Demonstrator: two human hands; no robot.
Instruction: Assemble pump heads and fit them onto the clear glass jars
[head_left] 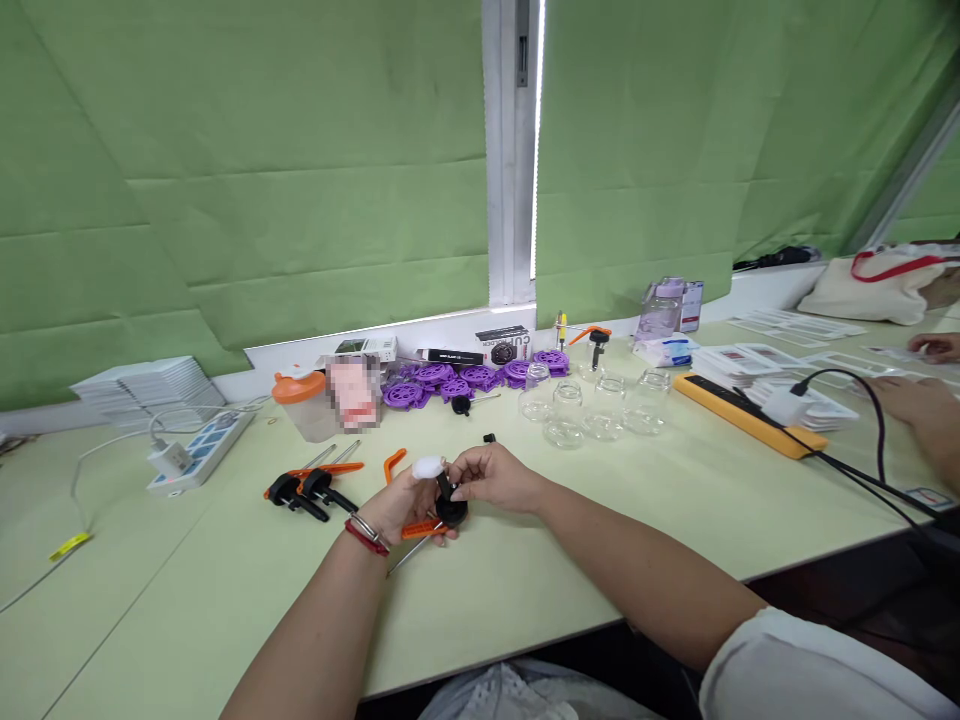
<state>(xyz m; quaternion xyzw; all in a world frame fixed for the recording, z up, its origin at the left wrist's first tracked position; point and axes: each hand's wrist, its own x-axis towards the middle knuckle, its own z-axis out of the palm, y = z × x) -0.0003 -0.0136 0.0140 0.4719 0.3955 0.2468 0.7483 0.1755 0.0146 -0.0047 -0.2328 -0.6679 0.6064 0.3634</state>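
Green sheeting (315, 200) backs a pale worktable (187, 600), with an orange-lidded cup (304, 400) standing towards the back. Right of that cup and nearer the person, the left hand (401, 505) cradles a black-and-orange assembly (451, 513), while the right hand (495, 480) closes in a narrow pinch at its black stem (443, 486). The step in hand looks like fitting or adjusting that stem; the next move seems to call for a steady left hold and a small, well-aligned turn or push from the right. Just past the hands lie a loose orange piece (391, 465) and a small black piece (489, 438), both right of the cup. Two similar assemblies (285, 491) lie in front of the cup. Purple wheel-like parts (454, 388) spread to its right, glass vessels (567, 405) stand farther right, and a yellow power strip (739, 415) beyond those.
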